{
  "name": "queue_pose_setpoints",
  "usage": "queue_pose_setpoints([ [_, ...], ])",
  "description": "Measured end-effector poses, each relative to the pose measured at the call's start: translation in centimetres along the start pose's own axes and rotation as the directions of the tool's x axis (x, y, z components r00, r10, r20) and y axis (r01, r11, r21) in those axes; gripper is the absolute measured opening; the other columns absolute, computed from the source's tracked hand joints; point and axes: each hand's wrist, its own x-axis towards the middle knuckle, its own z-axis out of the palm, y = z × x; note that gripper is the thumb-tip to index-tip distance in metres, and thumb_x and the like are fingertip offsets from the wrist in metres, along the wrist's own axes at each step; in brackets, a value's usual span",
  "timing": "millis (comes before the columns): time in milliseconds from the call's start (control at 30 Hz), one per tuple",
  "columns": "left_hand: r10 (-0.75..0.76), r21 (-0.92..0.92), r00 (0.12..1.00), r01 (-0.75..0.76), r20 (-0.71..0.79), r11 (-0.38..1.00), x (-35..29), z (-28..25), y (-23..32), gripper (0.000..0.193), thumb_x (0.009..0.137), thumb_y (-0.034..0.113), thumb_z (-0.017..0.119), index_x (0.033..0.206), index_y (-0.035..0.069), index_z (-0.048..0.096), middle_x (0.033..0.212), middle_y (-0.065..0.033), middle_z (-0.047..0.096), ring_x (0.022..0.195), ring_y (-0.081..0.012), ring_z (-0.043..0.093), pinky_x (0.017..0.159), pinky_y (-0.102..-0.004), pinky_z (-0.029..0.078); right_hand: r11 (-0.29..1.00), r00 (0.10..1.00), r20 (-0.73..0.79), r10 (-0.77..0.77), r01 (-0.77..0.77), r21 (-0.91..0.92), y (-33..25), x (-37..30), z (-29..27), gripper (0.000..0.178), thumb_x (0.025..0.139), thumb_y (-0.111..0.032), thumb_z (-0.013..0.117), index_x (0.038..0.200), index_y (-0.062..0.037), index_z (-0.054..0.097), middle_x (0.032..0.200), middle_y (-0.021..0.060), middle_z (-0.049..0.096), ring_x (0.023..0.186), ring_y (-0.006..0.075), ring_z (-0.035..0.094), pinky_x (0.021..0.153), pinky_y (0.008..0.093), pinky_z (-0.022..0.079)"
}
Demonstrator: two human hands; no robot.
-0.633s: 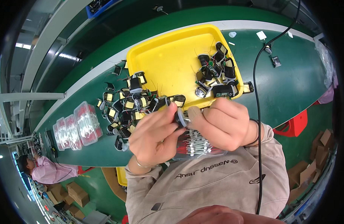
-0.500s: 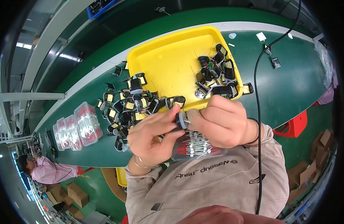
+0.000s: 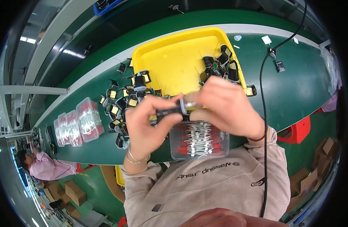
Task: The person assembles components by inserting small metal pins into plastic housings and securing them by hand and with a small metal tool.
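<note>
My left hand (image 3: 145, 121) is closed on a small black electronic unit with a pale grey rim (image 3: 183, 106), holding it above the front edge of the yellow tray (image 3: 170, 56). My right hand (image 3: 228, 108) is at the unit's right end, blurred by motion. Its fingers are curled, with a bright, shiny bit at their tips that I cannot make out. Beneath both hands stands a clear plastic box (image 3: 174, 153) of white and red thin leads. Similar black units with yellow pads (image 3: 140, 81) lie heaped left of the tray. Several more (image 3: 232, 70) are inside it at the right.
Clear lidded boxes of leads (image 3: 87, 121) stand on the left of the green table (image 3: 295, 87). A black cable (image 3: 262, 94) hangs down on the right. Beyond the table are a red stool (image 3: 296, 130), cardboard boxes (image 3: 73, 191) and a seated person in pink (image 3: 49, 166).
My right hand has moved up and slightly right, and is now blurred. My left hand has turned, showing more of the black unit. The clear box of leads is less covered.
</note>
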Motion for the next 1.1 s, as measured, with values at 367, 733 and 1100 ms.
queue_pose_setpoints([
  [367, -0.227, -0.095, 0.973, 0.229, 0.038, 0.969, 9.2, 0.7, -4.7, 0.019, 0.082, 0.004, 0.065, 0.098, -0.005, 0.058, 0.095, -0.0095, 0.066, 0.087, -0.013, 0.063, 0.081, -0.0252, 0.049, 0.914, 0.889, -0.226, 0.397, -0.361, 0.185, 4.4, -1.6, -3.1, 0.039, 0.086, -0.013, 0.055, 0.124, -0.0042, 0.051, 0.094, 0.0101, 0.063, 0.082, 0.0188, 0.059, 0.074, 0.0309, 0.048],
  [733, 0.226, 0.438, 0.728, -0.598, 0.647, 0.671, 12.8, 5.1, -9.9, 0.018, 0.072, 0.007, 0.064, 0.089, 0.01, 0.063, 0.097, -0.0048, 0.058, 0.099, -0.0235, 0.053, 0.086, -0.0333, 0.044, 0.867, 0.799, -0.337, 0.498, -0.444, 0.228, 3.7, -9.8, -5.9, 0.04, 0.08, -0.009, 0.059, 0.119, 0.0006, 0.055, 0.105, 0.0109, 0.063, 0.09, 0.0172, 0.058, 0.08, 0.0295, 0.046],
  [1100, -0.038, 0.674, 0.8, -0.477, 0.598, 0.564, 9.8, 4.2, -8.2, 0.033, 0.07, 0.017, 0.073, 0.098, 0.009, 0.057, 0.077, -0.0086, 0.06, 0.084, -0.0212, 0.059, 0.073, -0.0335, 0.046, 0.906, 0.907, 0.22, 0.358, -0.395, 0.154, -0.2, -8.9, -0.3, 0.027, 0.073, -0.011, 0.068, 0.099, -0.0044, 0.064, 0.074, 0.0052, 0.064, 0.067, 0.0206, 0.06, 0.062, 0.0299, 0.049],
])
